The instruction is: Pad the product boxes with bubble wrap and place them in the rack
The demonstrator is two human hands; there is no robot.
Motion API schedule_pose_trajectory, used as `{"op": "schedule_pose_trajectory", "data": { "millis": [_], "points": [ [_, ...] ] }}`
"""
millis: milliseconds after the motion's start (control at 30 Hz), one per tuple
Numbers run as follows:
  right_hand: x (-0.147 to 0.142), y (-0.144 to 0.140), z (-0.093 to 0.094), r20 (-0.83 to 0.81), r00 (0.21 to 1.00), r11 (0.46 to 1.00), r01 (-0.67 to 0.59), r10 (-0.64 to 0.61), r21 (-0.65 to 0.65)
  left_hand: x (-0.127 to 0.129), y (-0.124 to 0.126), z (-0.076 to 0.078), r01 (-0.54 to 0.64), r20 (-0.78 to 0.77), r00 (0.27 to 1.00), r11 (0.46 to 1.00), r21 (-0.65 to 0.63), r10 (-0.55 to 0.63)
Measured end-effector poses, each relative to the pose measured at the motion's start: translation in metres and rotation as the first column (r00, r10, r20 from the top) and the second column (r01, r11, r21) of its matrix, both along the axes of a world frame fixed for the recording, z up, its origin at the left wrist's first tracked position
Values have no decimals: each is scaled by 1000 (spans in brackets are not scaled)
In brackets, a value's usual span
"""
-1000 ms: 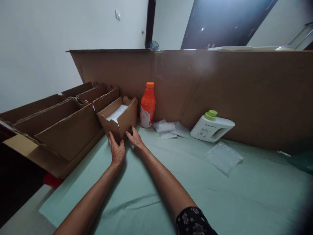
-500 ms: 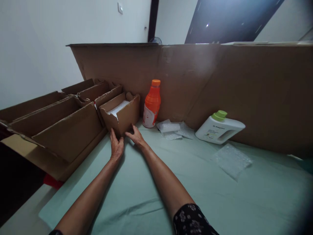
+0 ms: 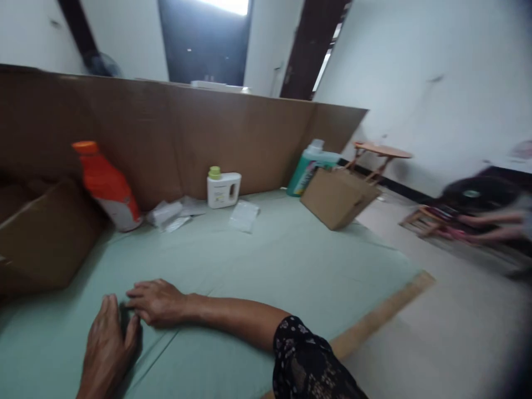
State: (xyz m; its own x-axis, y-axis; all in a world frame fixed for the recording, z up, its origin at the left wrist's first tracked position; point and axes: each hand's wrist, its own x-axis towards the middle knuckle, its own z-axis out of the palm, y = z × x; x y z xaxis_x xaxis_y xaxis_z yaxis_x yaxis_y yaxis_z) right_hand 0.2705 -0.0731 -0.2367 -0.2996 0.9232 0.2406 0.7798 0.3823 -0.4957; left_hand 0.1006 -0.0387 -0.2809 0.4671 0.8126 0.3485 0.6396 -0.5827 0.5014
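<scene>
My left hand (image 3: 107, 341) rests low over the green cloth (image 3: 233, 260), fingers stretched, thumb apart, holding nothing. Close beside it, my right hand (image 3: 155, 302) is open too, its fingers reaching left toward the left hand. Nearest to both is a brown cardboard box (image 3: 54, 238) at the left edge, apart from the fingers; its contents are hidden from this angle. Behind it stands an orange bottle (image 3: 108, 188) with an orange cap. Bubble wrap pieces (image 3: 170, 213) lie to the right of that bottle.
A white jug (image 3: 223, 189) with a green cap stands against the cardboard wall (image 3: 245, 133). Flat bubble wrap (image 3: 244, 215) lies before it. Farther right are a teal bottle (image 3: 303, 170) and a closed carton (image 3: 338, 197). Another person's arms (image 3: 494, 227) show at far right.
My view has swung right. Both hands have let go of the small cardboard box and drawn back from it onto the cloth. The carton and teal bottle have come into view.
</scene>
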Motion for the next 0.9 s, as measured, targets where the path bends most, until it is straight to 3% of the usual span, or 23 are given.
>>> {"op": "schedule_pose_trajectory", "data": {
  "millis": [67,100,133,200,300,367,433,533,667,800,900],
  "points": [
    [41,-54,10,138,990,998,11,-19,61,1,-18,-16,114,-98,989,992,53,-108],
    [69,-80,19,162,979,989,112,-126,95,1,-25,-24,172,-130,978,982,75,-161],
    [100,-105,31,163,932,942,302,-324,146,1,-31,-31,233,-157,964,968,93,-217],
    [175,-152,63,137,819,822,518,-556,237,-1,-38,-43,324,-188,936,939,119,-299],
    [295,-212,120,30,583,545,737,-812,399,-1,-41,-48,342,-169,932,931,130,-319],
    [364,-246,154,-60,465,381,785,-883,488,1,-47,-41,299,-135,950,947,117,-283],
    [418,-272,177,-119,428,304,786,-896,539,5,-57,-28,257,-125,961,962,94,-245],
    [468,-294,191,-142,458,308,764,-877,567,15,-70,-7,198,-113,975,977,73,-189],
    [483,-308,181,-103,513,367,726,-852,582,19,-74,7,141,-55,989,990,21,-139],
    [435,-324,160,-22,552,444,692,-833,569,20,-76,16,68,18,998,997,-19,-68],
    [359,-327,158,138,650,608,586,-748,535,30,-87,23,70,111,992,997,-42,-65]
  ]
}}
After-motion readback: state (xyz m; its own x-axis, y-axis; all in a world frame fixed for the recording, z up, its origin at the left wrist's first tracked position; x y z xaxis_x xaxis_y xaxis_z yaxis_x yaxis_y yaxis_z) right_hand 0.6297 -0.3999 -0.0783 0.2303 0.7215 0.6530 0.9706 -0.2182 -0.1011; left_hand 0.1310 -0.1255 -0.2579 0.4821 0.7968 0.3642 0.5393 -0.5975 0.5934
